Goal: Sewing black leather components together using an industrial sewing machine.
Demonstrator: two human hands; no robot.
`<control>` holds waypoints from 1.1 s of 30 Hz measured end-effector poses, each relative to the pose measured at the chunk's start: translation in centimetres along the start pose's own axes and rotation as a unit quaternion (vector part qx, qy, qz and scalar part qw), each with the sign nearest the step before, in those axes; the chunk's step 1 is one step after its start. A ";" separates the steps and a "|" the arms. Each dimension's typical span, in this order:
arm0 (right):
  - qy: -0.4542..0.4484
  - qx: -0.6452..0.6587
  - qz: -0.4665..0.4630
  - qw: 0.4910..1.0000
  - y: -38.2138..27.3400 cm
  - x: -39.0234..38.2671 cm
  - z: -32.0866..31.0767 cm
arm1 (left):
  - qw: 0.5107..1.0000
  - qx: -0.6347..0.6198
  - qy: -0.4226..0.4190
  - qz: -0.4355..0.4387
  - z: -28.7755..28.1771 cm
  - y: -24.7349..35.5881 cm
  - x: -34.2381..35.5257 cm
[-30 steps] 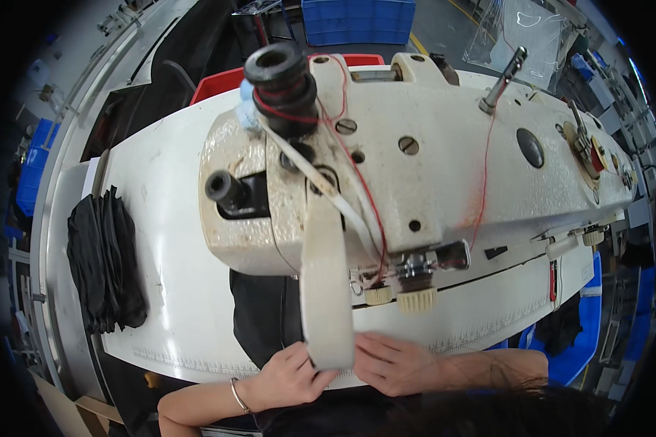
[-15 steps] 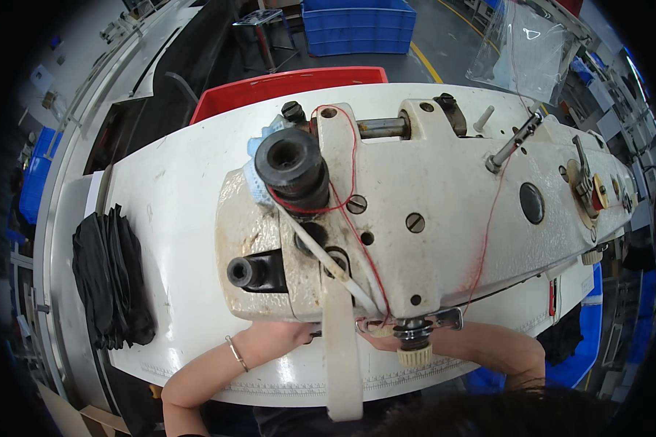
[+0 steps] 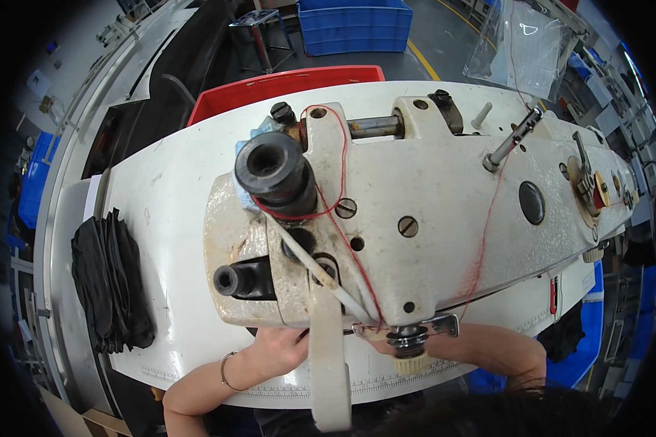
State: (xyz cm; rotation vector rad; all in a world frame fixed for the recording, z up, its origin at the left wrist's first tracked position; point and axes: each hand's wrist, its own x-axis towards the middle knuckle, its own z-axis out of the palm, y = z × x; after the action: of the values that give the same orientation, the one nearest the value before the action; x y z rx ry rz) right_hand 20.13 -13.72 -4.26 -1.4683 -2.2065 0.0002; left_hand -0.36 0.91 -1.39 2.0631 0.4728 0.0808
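On the white sewing table point(image 3: 168, 240), a cream industrial sewing machine point(image 3: 430, 218) fills the view; red bin point(image 3: 270, 91) and blue crate point(image 3: 353, 25) behind on grey floor. Black fabric stack point(image 3: 109, 280) lies at table's left. Left hand point(image 3: 277, 348) and right hand point(image 3: 375, 342) sit under the machine head beside the white strap point(image 3: 328, 364); fingers hidden, grip unreadable.

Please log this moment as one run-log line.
left hand: under sewing machine head, grip hidden | right hand: hidden behind machine | white strap: hangs at front | black fabric stack: on table, left
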 end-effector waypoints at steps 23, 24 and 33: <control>0.044 0.145 0.176 0.973 0.2 0.7 -1.7 | 0.980 0.155 -0.045 0.116 -0.7 1.3 0.5; 0.076 0.244 0.307 0.917 0.5 1.2 -0.8 | 0.962 0.215 -0.001 0.167 -0.9 0.9 0.4; -0.044 0.324 0.392 0.860 1.3 -0.6 -1.3 | 0.898 0.333 0.052 0.283 -2.1 5.1 2.0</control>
State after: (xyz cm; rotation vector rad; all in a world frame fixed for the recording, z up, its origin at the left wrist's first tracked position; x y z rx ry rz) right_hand 21.94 -13.98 -3.68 -1.8150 -1.2820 0.9874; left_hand 2.51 1.13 3.76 2.8335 -0.0833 0.4264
